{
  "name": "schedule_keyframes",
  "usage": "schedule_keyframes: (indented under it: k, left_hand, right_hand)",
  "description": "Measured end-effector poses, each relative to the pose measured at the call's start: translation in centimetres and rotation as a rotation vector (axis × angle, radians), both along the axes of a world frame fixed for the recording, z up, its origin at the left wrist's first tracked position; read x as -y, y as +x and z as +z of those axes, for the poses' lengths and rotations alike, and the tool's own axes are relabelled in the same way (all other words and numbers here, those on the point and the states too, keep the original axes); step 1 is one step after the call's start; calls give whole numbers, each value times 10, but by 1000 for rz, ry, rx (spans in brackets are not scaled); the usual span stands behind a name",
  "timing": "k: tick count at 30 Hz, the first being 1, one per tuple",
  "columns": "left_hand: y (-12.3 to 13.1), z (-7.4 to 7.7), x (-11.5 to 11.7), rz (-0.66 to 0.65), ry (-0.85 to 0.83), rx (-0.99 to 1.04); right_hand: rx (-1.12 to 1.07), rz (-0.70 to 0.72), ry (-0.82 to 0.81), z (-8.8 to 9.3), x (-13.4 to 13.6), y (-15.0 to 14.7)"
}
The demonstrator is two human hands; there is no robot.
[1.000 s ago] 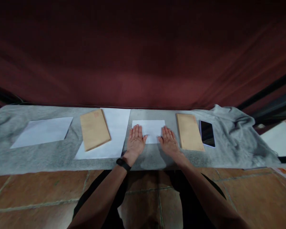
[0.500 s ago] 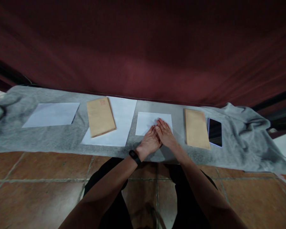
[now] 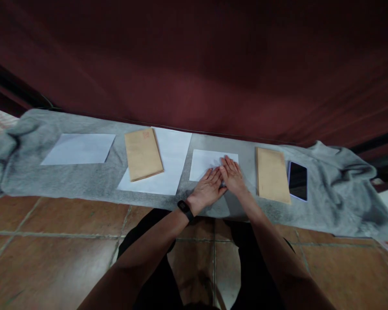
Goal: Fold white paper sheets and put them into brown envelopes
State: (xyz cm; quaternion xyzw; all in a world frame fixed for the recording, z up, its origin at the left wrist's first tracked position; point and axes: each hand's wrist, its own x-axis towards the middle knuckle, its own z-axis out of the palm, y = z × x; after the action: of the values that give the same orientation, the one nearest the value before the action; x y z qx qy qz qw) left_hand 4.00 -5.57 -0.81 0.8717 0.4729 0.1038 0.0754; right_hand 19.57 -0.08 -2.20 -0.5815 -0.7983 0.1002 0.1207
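A white sheet of paper (image 3: 203,165), smaller than the one to its left, lies on the grey cloth in front of me. My left hand (image 3: 208,189), with a black band on its wrist, rests flat across the sheet's near edge, fingers stretched out. On the paper's right part lies my right hand (image 3: 233,174), palm down, its fingers extended and side by side. The two hands touch or nearly touch at the fingers. Neither one grips anything. Part of the sheet's lower right is hidden beneath them.
To the left, a stack of brown envelopes (image 3: 144,155) sits on a larger white sheet (image 3: 173,159); farther left is another white paper (image 3: 79,148). On the right are more brown envelopes (image 3: 273,174) and a phone (image 3: 298,181). A dark red curtain (image 3: 194,99) hangs behind the grey cloth (image 3: 93,185).
My hands have come slightly apart; the left fingers now spread more over the paper's near edge. The whole scene has shifted a little to the right as my head turned.
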Motion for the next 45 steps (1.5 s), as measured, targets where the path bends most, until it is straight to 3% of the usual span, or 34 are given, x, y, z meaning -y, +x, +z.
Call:
schedule_keyframes:
  k: [10,19,24,28,33,38,45]
  left_hand:
    - [-23,0,-19,263,-42,-7]
    - [-36,-8,-39,453,-20,15]
    - [-35,-7,-48,561,4,61]
    - [-19,-2,-48,426,48,88]
    - [7,-3,-47,200,18,55]
    - [11,-3,-50,176,26,15]
    - [-2,-2,-49,191,28,29]
  right_hand:
    - [136,-38,103,-7,4,7]
    - [52,-101,207,-18,6,14]
    - [21,-203,238,-18,9,19]
    - [20,-194,178,-8,8,16]
    - [-33,-22,88,-1,7,-2]
    - [-7,-10,92,-2,5,-8]
    - [37,-43,108,-2,6,0]
